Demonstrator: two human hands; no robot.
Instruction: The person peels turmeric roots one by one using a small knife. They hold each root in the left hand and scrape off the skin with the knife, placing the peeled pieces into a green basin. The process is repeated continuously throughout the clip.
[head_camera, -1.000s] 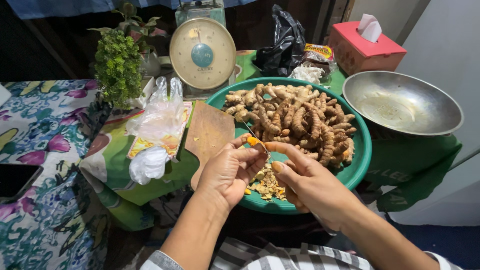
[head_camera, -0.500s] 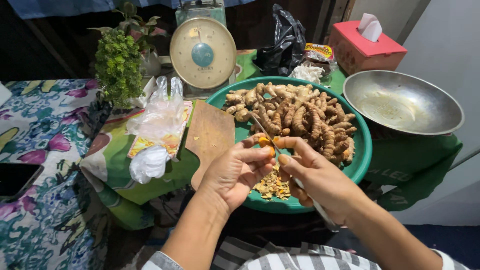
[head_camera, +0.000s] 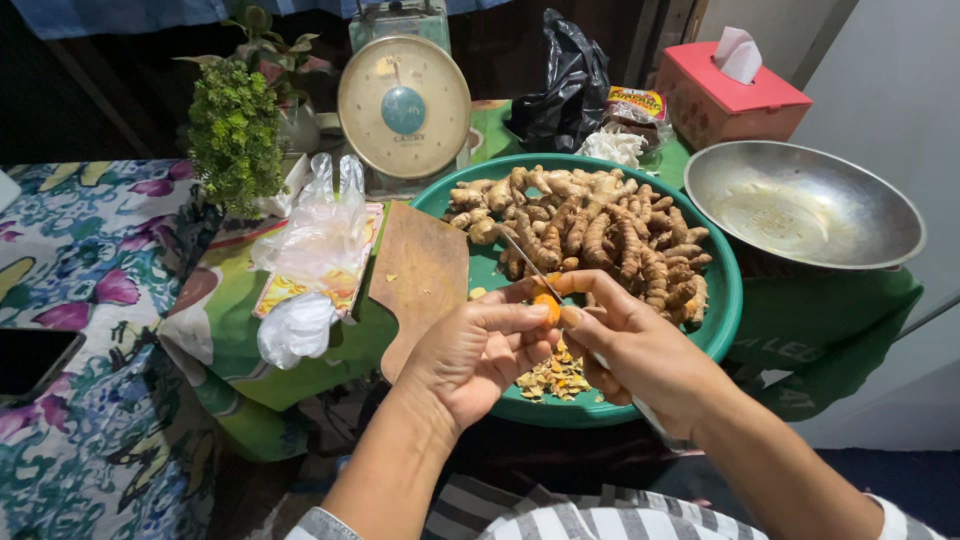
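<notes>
My left hand (head_camera: 470, 350) pinches the orange turmeric piece (head_camera: 546, 306) over the green basin (head_camera: 725, 300); right hand (head_camera: 640, 345) grips the knife (head_camera: 525, 262) — shallow strokes, I reckon.

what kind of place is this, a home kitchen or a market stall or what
Likely a home food-prep corner or small stall: a dial weighing scale, a green basin of turmeric roots, and a cloth-covered table.
</notes>
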